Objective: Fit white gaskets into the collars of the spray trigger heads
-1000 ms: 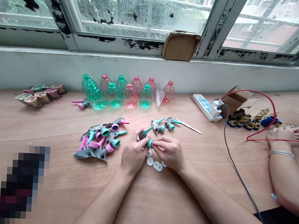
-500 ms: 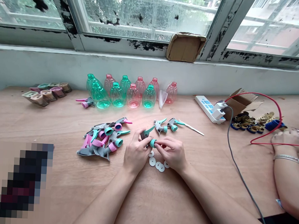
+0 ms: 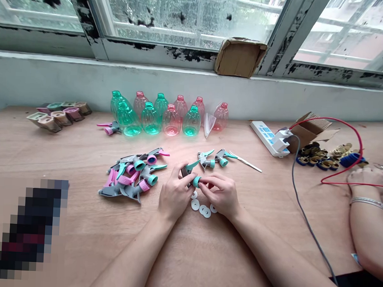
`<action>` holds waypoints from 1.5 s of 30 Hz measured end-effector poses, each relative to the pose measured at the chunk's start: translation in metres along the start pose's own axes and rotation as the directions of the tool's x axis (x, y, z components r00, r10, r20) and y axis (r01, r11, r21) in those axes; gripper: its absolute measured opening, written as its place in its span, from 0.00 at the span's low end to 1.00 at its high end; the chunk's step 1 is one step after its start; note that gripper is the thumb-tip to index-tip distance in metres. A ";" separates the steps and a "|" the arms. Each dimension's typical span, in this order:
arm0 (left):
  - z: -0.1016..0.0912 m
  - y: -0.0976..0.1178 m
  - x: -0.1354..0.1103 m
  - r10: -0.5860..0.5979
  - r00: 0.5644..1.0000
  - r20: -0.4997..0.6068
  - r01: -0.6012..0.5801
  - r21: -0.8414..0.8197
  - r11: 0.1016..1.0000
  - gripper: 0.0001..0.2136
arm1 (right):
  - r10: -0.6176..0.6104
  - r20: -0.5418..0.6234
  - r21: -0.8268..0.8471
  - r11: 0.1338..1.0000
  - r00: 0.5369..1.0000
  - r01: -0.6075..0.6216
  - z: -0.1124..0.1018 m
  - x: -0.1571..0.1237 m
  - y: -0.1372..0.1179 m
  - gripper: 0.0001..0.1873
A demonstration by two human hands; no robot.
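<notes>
My left hand [image 3: 175, 195] is closed around a grey trigger spray head with a teal collar [image 3: 196, 182] and teal lever. The fingers of my right hand [image 3: 222, 192] are pinched at the mouth of that collar; whatever they hold is hidden. Just below my hands lie several flat white ring washers [image 3: 195, 204] on the wooden table. A heap of grey spray heads [image 3: 121, 192] with pink or teal parts rests left of my left hand. Beyond my right hand are two more teal-collared spray heads [image 3: 206, 160], with metal tweezers [image 3: 246, 162] beside them.
Green and pink clear bottles [image 3: 152, 120] stand along the wall. A power strip [image 3: 268, 139], a cardboard box [image 3: 310, 130] and cables [image 3: 306, 224] are to the right, near another person's arm [image 3: 366, 230]. Small containers [image 3: 59, 118] sit at the far left; a blurred dark object [image 3: 29, 229] lies nearer.
The view has shifted slightly. Both hands keep the same hold at the spray head's collar, with no clear movement.
</notes>
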State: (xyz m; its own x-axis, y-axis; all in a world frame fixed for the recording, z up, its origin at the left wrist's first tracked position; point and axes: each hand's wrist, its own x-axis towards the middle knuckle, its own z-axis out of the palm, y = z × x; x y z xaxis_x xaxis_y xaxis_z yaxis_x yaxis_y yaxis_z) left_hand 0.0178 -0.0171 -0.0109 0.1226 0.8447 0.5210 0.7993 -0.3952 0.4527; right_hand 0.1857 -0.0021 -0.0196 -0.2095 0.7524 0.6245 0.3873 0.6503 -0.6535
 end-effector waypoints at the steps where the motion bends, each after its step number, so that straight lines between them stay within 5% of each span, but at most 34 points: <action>1: 0.000 0.000 0.000 0.005 1.000 0.004 -0.005 0.010 1.000 0.10 | 0.001 -0.001 -0.003 1.000 1.000 -0.001 0.000 0.000 0.000 0.06; 11: -0.002 0.001 0.001 0.017 1.000 0.018 -0.018 0.095 0.995 0.12 | -0.016 -0.010 -0.011 1.000 1.000 0.016 -0.001 0.001 0.000 0.04; 15: -0.001 0.000 -0.001 0.008 1.000 0.015 -0.009 0.068 0.998 0.13 | -0.075 0.045 -0.043 0.996 0.996 0.077 -0.003 0.003 0.000 0.19; 19: 0.000 -0.001 -0.001 0.032 0.999 0.019 -0.031 -0.070 0.997 0.16 | -0.123 0.101 -0.062 0.990 0.987 0.129 -0.008 0.006 0.007 0.16; 22: 0.001 0.000 -0.001 0.045 0.999 0.013 -0.043 -0.158 0.987 0.20 | -0.036 -0.075 -0.101 0.995 0.997 0.029 -0.020 0.013 0.022 0.15; 24: 0.001 0.001 -0.001 0.042 0.999 0.017 -0.039 -0.154 0.987 0.21 | 0.103 -0.253 -0.096 0.987 0.962 -0.131 -0.029 0.020 0.037 0.18; 26: 0.001 0.001 -0.001 0.034 0.998 0.044 -0.028 -0.124 0.992 0.20 | 0.242 -0.307 -0.092 0.955 0.920 -0.282 -0.036 0.026 0.050 0.20; 31: 0.001 0.001 0.001 0.048 0.990 0.135 -0.040 -0.060 0.997 0.15 | 0.288 -0.163 -0.296 0.898 0.943 -0.326 -0.041 0.031 0.064 0.21; 38: 0.000 -0.001 0.002 0.027 0.986 0.166 -0.016 -0.071 0.997 0.08 | 0.148 -0.172 -0.217 0.959 0.974 -0.184 -0.042 0.026 0.049 0.12; 41: -0.002 -0.002 0.004 -0.007 0.995 0.098 0.004 0.028 1.000 0.10 | -0.009 0.024 -0.215 0.977 1.000 0.014 -0.042 0.022 0.038 0.08; 45: -0.008 -0.005 0.009 -0.070 0.997 -0.035 0.078 0.317 0.945 0.19 | -0.141 0.357 -0.156 0.966 0.923 0.208 -0.033 0.017 0.023 0.08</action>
State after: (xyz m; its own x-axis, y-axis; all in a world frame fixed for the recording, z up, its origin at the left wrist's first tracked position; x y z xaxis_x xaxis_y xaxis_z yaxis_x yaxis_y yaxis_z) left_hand 0.0100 -0.0107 -0.0024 0.0457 0.8574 0.5126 0.9517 -0.1934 0.2386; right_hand 0.2213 0.0225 -0.0099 -0.5689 0.6402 0.5163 0.4702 0.7682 -0.4344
